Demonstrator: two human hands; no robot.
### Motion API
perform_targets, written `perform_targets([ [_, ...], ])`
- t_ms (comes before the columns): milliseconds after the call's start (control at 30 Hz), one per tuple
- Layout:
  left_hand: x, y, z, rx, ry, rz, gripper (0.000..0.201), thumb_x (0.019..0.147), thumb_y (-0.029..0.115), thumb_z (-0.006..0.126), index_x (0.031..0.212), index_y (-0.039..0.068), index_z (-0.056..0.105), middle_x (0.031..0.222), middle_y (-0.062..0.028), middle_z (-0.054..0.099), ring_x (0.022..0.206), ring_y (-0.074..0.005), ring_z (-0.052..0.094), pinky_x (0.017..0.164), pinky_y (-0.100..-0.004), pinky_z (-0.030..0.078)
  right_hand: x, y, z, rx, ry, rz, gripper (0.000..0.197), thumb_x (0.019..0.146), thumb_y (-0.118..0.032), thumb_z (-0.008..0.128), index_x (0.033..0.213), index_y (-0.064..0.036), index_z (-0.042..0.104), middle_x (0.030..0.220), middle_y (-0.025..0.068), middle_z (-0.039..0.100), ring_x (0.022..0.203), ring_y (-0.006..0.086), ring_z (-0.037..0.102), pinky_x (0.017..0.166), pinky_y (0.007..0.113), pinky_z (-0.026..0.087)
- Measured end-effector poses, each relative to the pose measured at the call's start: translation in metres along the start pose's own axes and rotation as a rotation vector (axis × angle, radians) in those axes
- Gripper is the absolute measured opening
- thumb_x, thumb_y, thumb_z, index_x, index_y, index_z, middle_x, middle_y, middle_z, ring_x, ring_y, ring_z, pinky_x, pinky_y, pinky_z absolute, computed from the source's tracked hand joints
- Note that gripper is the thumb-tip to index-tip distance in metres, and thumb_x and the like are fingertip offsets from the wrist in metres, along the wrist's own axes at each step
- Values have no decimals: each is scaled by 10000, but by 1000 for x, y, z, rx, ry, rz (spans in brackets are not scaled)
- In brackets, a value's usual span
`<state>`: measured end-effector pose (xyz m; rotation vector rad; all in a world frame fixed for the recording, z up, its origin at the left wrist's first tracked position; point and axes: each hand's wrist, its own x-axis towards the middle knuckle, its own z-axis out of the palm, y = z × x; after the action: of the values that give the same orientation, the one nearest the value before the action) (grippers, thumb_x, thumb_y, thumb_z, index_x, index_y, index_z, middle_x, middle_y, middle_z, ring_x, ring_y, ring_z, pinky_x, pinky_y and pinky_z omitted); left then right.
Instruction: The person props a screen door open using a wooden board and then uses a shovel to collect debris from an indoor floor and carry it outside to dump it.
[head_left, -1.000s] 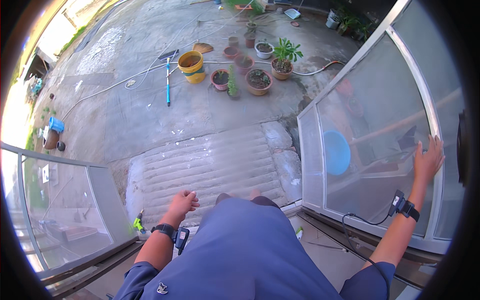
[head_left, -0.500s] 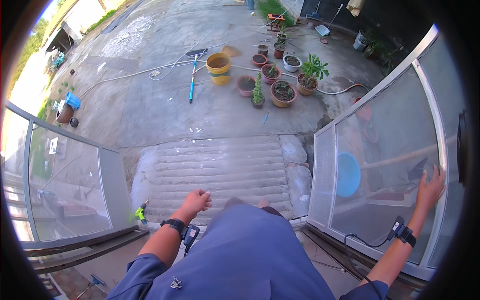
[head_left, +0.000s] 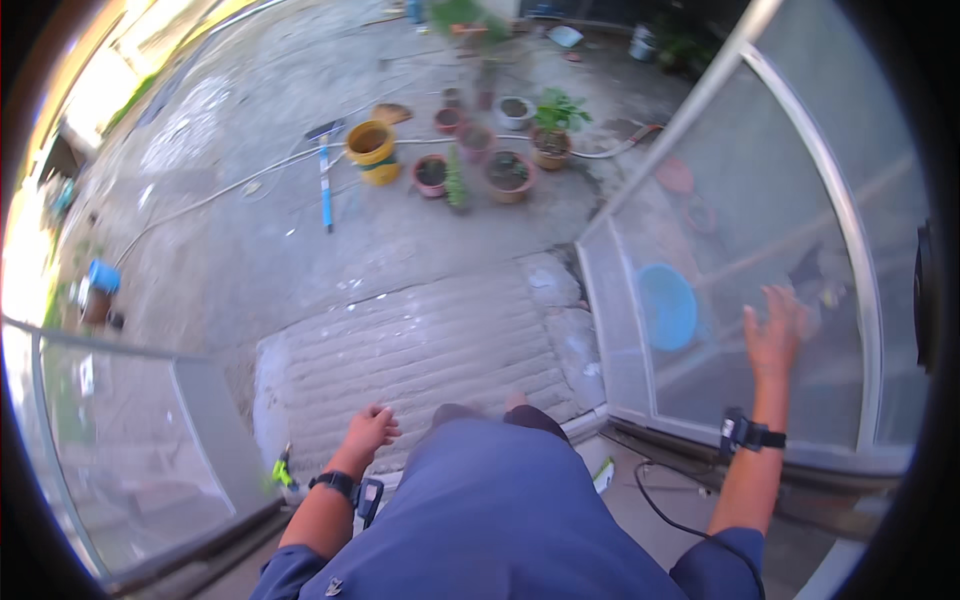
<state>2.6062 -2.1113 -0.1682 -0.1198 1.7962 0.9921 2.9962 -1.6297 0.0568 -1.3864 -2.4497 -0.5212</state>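
My right hand (head_left: pixel 774 328) is raised with its fingers spread in front of the right glass door panel (head_left: pixel 745 200). Whether its fingertips touch the glass, I cannot tell. Through that pane shows a light blue basin (head_left: pixel 667 307). My left hand (head_left: pixel 371 428) hangs over the ridged concrete ramp (head_left: pixel 420 330), its fingers curled in and nothing visible in them. Near it, by the left door's foot, is a bright green tool (head_left: pixel 284 468), blurred. Both wrists wear black straps with small devices, and a cable runs by the right forearm.
The left glass door (head_left: pixel 120 440) stands swung outward. Beyond the ramp are a yellow bucket (head_left: pixel 372 152), a blue-handled floor brush (head_left: pixel 326 190), several potted plants (head_left: pixel 508 178) and a pale hose (head_left: pixel 215 188) across the concrete yard. A blue container (head_left: pixel 104 275) sits far left.
My right hand has come off the right door's frame and moved left, in front of the pane. My view has turned and tilted, shifting the yard leftward. The left hand stays curled.
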Motion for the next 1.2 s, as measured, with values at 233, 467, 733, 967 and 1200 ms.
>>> perform_targets([
  [233,23,2,-13,189,-113,-40,311,955,264,519,1129,5,516,908,-117,640,730,-202,667,575,-303,510,-130,-71,11,422,-604,103,390,801,-343,658,1094,-85,642,1076,136,648,1077,304,575,1030,466,346],
  [467,40,69,35,374,-235,92,307,955,242,497,1128,-11,508,910,-120,638,716,-200,666,557,-282,502,-280,-104,8,522,-1003,273,415,806,-396,661,1112,-117,634,998,142,647,926,348,613,840,429,480],
  [733,23,93,114,585,-381,177,298,944,236,509,1115,-8,492,877,-136,631,697,-207,657,503,-285,489,-402,-119,-25,762,-942,549,373,826,-388,622,1077,-112,637,1006,146,641,949,356,614,799,457,487],
  [967,-37,81,203,706,-479,258,303,954,236,498,1122,-17,493,912,-131,641,708,-200,661,531,-283,504,-494,-79,-68,783,-967,746,355,828,-386,625,1048,-108,630,932,124,642,881,339,623,740,449,492],
  [1200,-93,53,263,763,-505,288,316,954,235,497,1141,-20,487,923,-138,641,716,-203,663,527,-272,496,-590,-50,-114,769,-919,958,420,839,-409,622,1126,-102,624,1026,109,665,954,307,633,818,412,501],
])
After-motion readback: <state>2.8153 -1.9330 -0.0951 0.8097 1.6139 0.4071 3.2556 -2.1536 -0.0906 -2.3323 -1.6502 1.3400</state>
